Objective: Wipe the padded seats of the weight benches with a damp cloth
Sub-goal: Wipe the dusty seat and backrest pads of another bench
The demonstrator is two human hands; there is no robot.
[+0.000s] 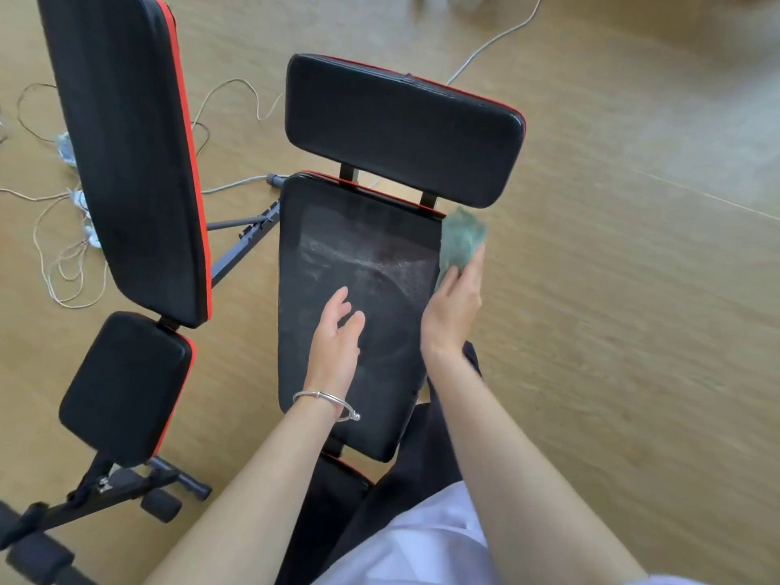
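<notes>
A black padded bench with red trim stands in front of me. Its long pad (337, 255) carries damp streaks across the upper half, and a separate head pad (401, 128) sits beyond it. My right hand (453, 306) is at the long pad's right edge and holds a green cloth (462, 238) against that side. My left hand (337, 335), with a silver bangle on the wrist, hovers over the middle of the pad, fingers relaxed and holding nothing. A second black bench stands to the left with a long back pad (126, 154) and a small seat pad (122, 386).
White cords (63, 263) and a cable (494, 40) lie on the wooden floor behind and left of the benches. The left bench's metal frame and foam rollers (160, 504) reach toward the bottom left. Bare floor spreads to the right.
</notes>
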